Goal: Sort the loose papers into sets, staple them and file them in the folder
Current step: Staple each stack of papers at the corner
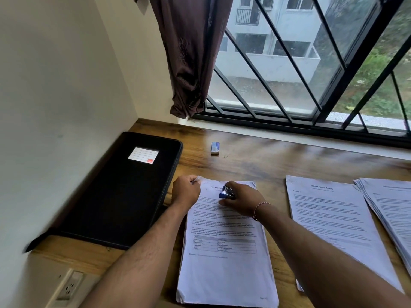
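Observation:
A stack of printed papers (226,258) lies on the wooden desk (255,161) in front of me. My left hand (185,191) pinches its top left corner. My right hand (241,201) grips a small blue and silver stapler (226,193) over the top of that stack, a short way right of the pinched corner. A closed black folder (124,196) with a white label lies to the left, against the wall. Two more sets of papers lie to the right: one set (333,223) beside my right forearm and a fanned pile (391,210) at the frame's right edge.
A small box of staples (215,148) lies on the desk toward the window. A dark curtain (191,56) hangs above the desk's back left corner. The barred window (311,63) runs along the back. A wall socket (69,285) sits below the desk's left front edge.

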